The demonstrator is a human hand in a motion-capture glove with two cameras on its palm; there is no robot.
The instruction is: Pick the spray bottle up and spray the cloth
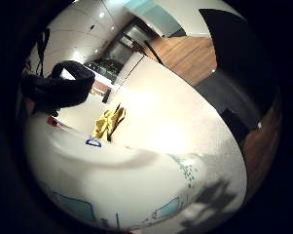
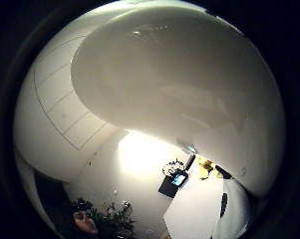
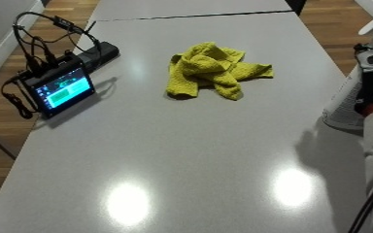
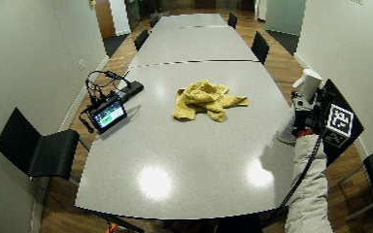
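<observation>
My right hand [image 4: 311, 116] wraps its fingers round the upright spray bottle [image 3: 346, 104]; the cloth [image 3: 213, 70] lies well apart across the worktop [image 3: 174, 160].

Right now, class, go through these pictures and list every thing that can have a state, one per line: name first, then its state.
Yellow cloth: crumpled in a heap, lying on the table, untouched.
Spray bottle: upright at the table's right edge, its base at or just above the tabletop, close against the gloved right hand.
Small screen: lit, propped up, cables plugged in.
Table: bare grey top, reflecting ceiling lights.
</observation>
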